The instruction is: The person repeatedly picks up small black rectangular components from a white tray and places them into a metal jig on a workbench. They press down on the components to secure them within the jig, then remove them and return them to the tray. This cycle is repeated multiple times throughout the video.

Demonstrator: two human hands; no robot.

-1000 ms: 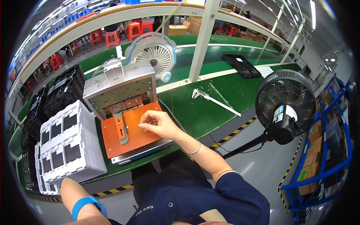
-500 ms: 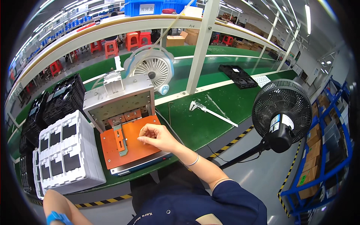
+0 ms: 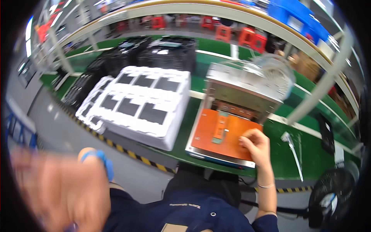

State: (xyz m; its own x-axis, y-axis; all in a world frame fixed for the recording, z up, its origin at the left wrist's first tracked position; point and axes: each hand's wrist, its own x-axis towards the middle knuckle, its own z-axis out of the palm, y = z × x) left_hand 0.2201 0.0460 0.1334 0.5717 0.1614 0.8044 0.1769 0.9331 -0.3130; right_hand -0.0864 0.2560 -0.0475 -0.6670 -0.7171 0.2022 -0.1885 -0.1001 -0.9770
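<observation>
The person's right hand (image 3: 258, 146) curls over the flat orange plate (image 3: 234, 136), beside the slotted green-and-orange strip (image 3: 220, 127), its grip too indistinct to call! The left hand (image 3: 65, 189) blurs, its grip unreadable. Best keep fingertips light, clear of the boxy silver metal press (image 3: 243, 91).

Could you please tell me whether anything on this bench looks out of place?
Mildly odd: the caliper lies loose and slanted on the green bench, right of the press. Nothing looks spilled, though blur hides detail.
</observation>
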